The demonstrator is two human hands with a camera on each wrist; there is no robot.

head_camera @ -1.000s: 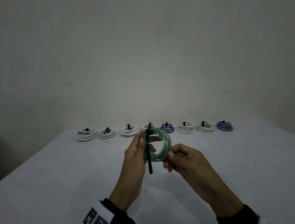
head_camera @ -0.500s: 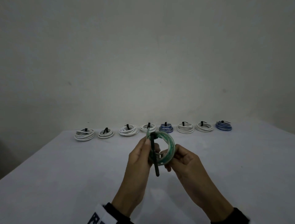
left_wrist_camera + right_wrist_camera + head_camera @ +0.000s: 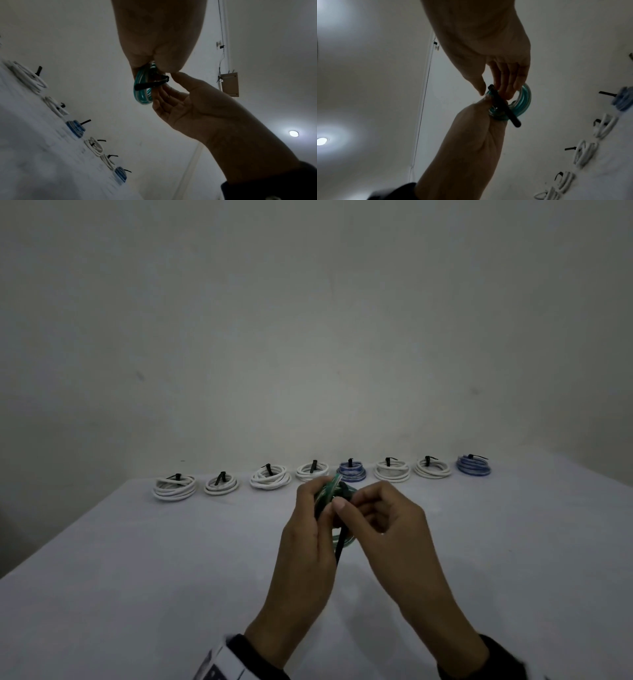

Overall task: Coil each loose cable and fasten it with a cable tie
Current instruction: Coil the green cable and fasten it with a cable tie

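A green coiled cable is held above the white table, mostly hidden between both hands in the head view. A black cable tie crosses the coil, and its tail hangs below the hands. My left hand grips the coil's left side with thumb and fingers. My right hand pinches the tie where it crosses the coil. The right wrist view shows the green coil, the tie and the right hand's fingers lying against them.
Several coiled cables with black ties lie in a row along the table's far edge: white ones such as the leftmost, and two blue ones. A plain wall stands right behind them.
The right hand has moved from the coil's right rim up onto the tie at the left hand's fingertips. The coil has turned edge-on and is now mostly covered by the hands.
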